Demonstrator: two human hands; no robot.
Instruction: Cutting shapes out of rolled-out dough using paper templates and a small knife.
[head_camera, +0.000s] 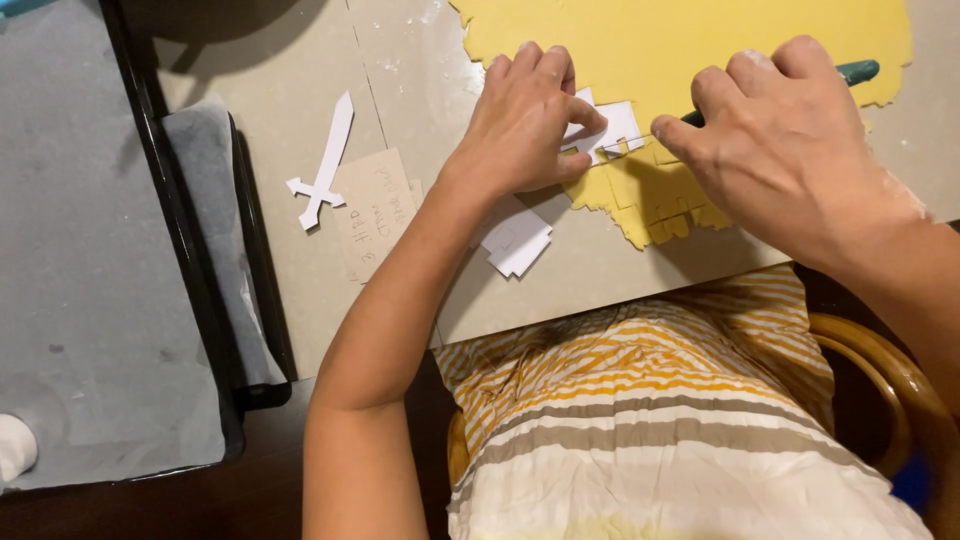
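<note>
Left hand (525, 120) pins paper template (605, 130) (white) on yellow dough (690, 45).

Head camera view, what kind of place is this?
Probably a home kitchen or dining table set up for baking: rolled yellow dough, a lined baking tray, and a paper sword template.

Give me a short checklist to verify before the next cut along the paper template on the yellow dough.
1. Left hand presses the white paper template onto the yellow dough: ok.
2. Right hand grips the green-handled knife: ok.
3. Blade tip at the template edge: cannot tell, hidden.
4. Left fingertips away from the blade: cannot tell.
5. Spare paper cutouts lie off the dough: ok.
</note>
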